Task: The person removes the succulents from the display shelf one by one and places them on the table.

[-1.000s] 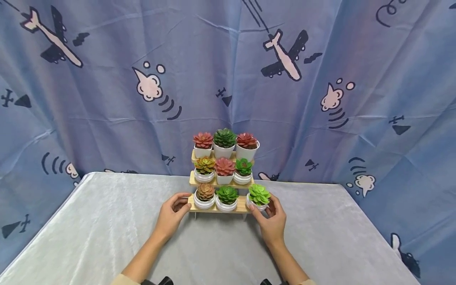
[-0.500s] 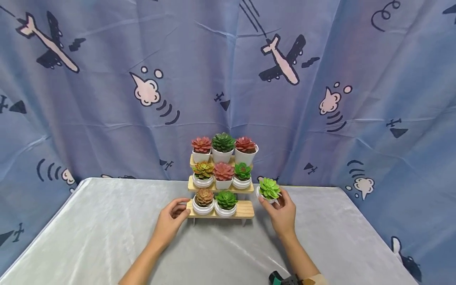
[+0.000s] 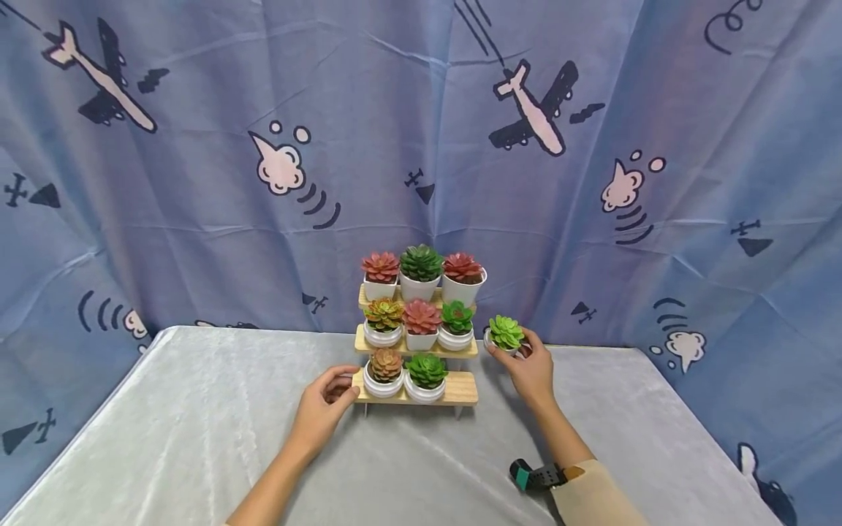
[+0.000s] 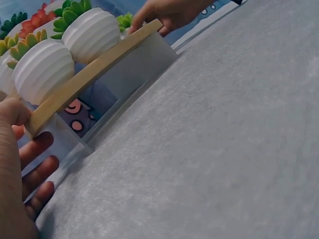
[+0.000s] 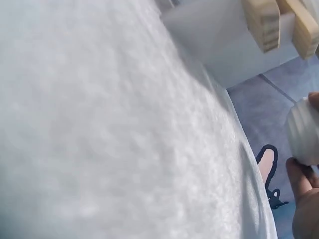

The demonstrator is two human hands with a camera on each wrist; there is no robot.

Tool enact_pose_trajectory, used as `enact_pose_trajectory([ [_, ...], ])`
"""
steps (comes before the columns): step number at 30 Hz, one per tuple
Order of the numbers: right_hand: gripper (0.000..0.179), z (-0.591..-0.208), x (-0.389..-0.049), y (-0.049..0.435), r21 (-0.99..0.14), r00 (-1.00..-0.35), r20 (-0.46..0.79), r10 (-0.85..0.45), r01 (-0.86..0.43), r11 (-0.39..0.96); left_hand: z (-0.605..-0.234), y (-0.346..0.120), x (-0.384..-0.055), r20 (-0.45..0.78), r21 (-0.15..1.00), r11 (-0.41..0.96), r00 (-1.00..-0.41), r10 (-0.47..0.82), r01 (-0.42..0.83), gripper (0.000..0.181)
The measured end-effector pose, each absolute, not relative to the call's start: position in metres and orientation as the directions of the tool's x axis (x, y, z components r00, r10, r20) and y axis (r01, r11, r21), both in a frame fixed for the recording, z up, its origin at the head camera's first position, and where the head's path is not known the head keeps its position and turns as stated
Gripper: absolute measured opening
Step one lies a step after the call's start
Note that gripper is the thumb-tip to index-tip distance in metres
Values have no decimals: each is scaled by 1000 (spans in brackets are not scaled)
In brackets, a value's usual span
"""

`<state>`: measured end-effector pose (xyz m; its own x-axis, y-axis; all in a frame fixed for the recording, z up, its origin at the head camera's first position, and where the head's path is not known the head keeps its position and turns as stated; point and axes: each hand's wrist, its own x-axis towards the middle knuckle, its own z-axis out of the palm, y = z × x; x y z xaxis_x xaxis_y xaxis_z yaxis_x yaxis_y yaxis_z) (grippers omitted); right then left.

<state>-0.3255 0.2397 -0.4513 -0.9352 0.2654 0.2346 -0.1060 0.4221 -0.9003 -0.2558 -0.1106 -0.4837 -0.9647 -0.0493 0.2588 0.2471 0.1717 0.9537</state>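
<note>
My right hand (image 3: 534, 371) grips a bright green potted succulent (image 3: 506, 333), held in the air to the right of a three-tier wooden plant stand (image 3: 463, 387). In the right wrist view its ribbed white pot (image 5: 301, 133) sits between thumb and fingers. At the stand's left side, my left hand (image 3: 322, 409) pinches the end of the lowest board (image 4: 87, 74), thumb on top and fingers below. On that board stand a brown succulent (image 3: 386, 364) and a green succulent (image 3: 426, 370) in white pots; the board's right end is bare.
Three potted succulents fill the middle tier, among them a pink one (image 3: 422, 315). The top tier carries three more, including a dark green one (image 3: 421, 263). A pale cloth-covered table (image 3: 217, 409) lies below, with a patterned blue curtain (image 3: 368, 183) behind.
My right hand has lifted the bright green succulent off the right end of the lowest board and moved it right and away from me. My left hand keeps its hold on the board.
</note>
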Motion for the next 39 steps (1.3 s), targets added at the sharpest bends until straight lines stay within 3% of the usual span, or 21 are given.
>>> enact_pose_trajectory([
  [5, 76, -460, -331, 245, -881, -935, 210, 287, -53, 470, -485, -109, -254, 267, 953, 165, -963, -47, 256, 28],
  [13, 71, -477, -332, 248, -897, -933, 176, 313, -20, 442, -485, -110, -253, 274, 949, 173, -961, -46, 263, 27],
  [22, 76, -480, -328, 246, -827, -963, 163, 215, -15, 562, -484, -111, -254, 263, 952, 169, -964, -31, 254, 28],
  [33, 80, -475, -332, 246, -806, -974, 134, 182, 0, 592, -485, -112, -256, 268, 950, 176, -963, -32, 258, 29],
  [39, 92, -461, -330, 248, -816, -988, 85, 131, 7, 578, -486, -112, -257, 281, 946, 179, -959, -29, 271, 28],
])
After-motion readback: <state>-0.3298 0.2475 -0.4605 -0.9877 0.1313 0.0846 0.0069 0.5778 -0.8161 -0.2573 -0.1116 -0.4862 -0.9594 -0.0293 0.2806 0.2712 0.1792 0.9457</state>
